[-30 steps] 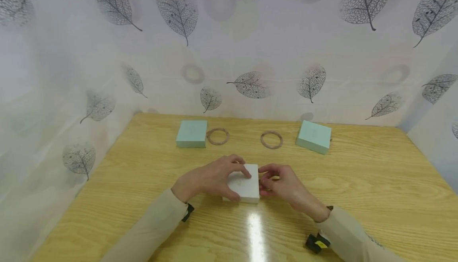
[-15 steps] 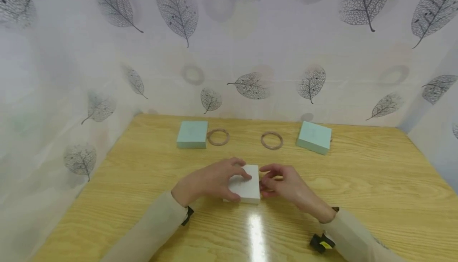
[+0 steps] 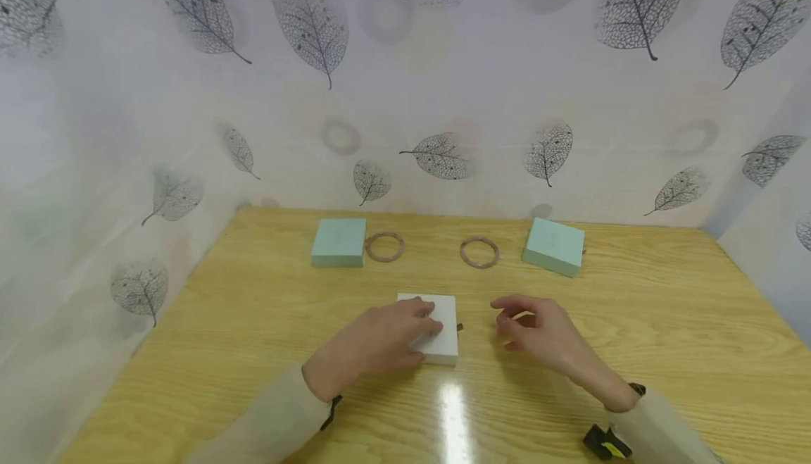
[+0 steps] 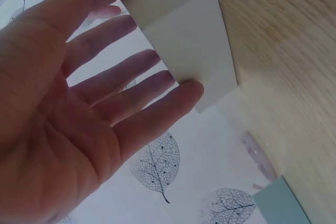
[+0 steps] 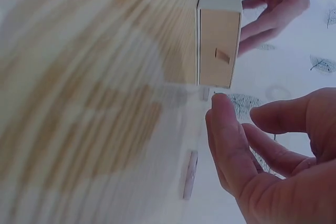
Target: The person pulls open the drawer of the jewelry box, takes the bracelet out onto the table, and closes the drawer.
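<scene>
A small white drawer-style box (image 3: 448, 330) lies on the table, a short brown pull tab (image 5: 222, 55) on its right end. The drawer front sits flush in the sleeve in the right wrist view. My left hand (image 3: 380, 341) rests on the box from the left, its fingers spread and mostly straight on the top. In the left wrist view its thumb and little finger touch the box's edges. To the right of the box, apart from it, my right hand (image 3: 538, 330) hovers with loosely bent fingers and nothing between them.
Toward the back of the wooden table (image 3: 665, 323) lie two pinkish bracelets, a left one (image 3: 384, 258) and a right one (image 3: 479, 265). Outside them sit a left mint-green box (image 3: 338, 242) and a right mint-green box (image 3: 553, 246). A leaf-patterned curtain (image 3: 469, 84) hangs behind.
My right hand has moved off the box's end to the right, and the brown tab now shows. My left hand stays on the box, its fingers slightly shifted.
</scene>
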`<action>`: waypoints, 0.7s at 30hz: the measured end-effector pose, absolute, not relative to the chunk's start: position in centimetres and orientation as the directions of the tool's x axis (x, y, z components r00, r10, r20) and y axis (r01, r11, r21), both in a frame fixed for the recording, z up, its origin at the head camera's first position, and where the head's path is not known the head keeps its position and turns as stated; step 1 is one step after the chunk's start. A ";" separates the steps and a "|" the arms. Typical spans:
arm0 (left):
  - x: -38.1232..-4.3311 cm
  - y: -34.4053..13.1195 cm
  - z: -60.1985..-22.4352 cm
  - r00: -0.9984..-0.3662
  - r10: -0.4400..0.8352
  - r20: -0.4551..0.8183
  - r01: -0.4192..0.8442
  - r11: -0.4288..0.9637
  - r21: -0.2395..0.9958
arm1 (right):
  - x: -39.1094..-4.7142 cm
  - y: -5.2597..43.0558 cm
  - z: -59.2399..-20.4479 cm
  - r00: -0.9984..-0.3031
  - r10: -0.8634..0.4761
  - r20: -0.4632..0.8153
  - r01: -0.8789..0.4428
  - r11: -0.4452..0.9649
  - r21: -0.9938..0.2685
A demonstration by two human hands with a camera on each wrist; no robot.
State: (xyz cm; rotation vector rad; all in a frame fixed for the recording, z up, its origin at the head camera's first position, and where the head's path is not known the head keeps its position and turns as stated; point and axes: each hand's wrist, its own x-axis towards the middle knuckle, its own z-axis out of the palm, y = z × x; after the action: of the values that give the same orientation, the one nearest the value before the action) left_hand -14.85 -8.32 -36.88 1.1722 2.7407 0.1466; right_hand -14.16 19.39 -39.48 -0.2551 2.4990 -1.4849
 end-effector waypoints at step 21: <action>-16.1 -8.2 -37.5 -0.666 0.745 -0.044 0.734 0.665 0.136 | -13.9 22.0 -38.9 -0.980 -0.200 -0.019 -0.096 0.549 -0.830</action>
State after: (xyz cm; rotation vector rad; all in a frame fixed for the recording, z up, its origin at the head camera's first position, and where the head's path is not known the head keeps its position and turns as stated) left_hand -16.08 -8.25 -37.48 1.2371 2.7782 0.1626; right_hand -13.93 22.01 -38.88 -0.2550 2.6660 -1.4182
